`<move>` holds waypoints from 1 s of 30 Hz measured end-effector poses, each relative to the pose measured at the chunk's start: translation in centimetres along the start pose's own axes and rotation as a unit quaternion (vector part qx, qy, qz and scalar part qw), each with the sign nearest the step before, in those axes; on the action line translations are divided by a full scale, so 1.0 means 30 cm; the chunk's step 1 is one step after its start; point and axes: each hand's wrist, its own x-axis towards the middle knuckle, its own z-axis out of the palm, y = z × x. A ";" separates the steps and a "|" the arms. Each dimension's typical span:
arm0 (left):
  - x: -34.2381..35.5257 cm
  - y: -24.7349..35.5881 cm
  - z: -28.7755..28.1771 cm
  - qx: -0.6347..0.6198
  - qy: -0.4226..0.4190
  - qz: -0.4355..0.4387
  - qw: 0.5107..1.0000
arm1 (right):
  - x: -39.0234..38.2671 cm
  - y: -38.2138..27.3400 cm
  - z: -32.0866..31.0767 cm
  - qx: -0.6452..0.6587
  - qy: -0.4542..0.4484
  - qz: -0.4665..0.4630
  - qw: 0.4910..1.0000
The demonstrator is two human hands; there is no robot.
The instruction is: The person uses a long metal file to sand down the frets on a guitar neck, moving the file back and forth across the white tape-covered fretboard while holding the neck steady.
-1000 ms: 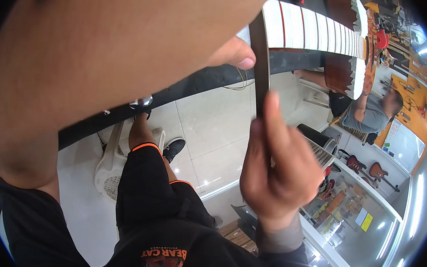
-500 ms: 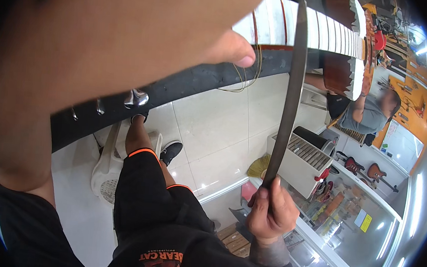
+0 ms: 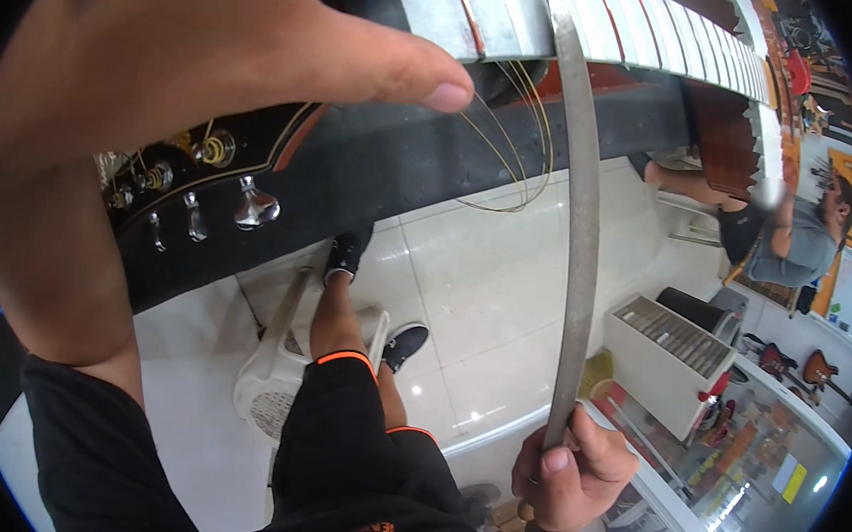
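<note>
My right hand (image 3: 575, 473), at the lower right, is closed round the lower end of a long flat metal file (image 3: 580, 238). The file points up and away, its far end over the guitar neck (image 3: 511, 15); whether it touches a fret I cannot tell. Strips of white tape cover the fretboard between the frets. At the upper left, close to the camera, my left hand (image 3: 253, 52) is open above the headstock (image 3: 291, 140), thumb stretched out; its other fingers run out of view. Loose strings (image 3: 530, 154) loop below the neck. Shiny tuning pegs (image 3: 256, 205) line the headstock's near edge.
The guitar lies on a dark bench (image 3: 414, 170). Below it stands a white plastic stool (image 3: 276, 394). A white box of slotted pieces (image 3: 675, 346) and a glass display case (image 3: 760, 472) are at the right. A person in a grey shirt (image 3: 798, 245) sits beyond.
The view has shifted, bringing the headstock into sight. My left hand has moved left along the neck, its thumb spread wider. The file's far end has shifted left across the taped frets.
</note>
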 end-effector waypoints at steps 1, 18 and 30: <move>0.002 0.003 -0.003 0.003 -0.004 -0.001 1.000 | 0.009 0.001 0.000 0.013 0.001 -0.003 1.000; 0.009 0.089 0.036 -0.228 -0.027 -0.046 0.972 | 0.042 -0.004 0.000 0.091 -0.014 0.035 0.995; 0.037 0.086 -0.041 0.068 -0.054 -0.025 0.996 | 0.004 -0.048 -0.012 -0.089 -0.068 -0.038 0.993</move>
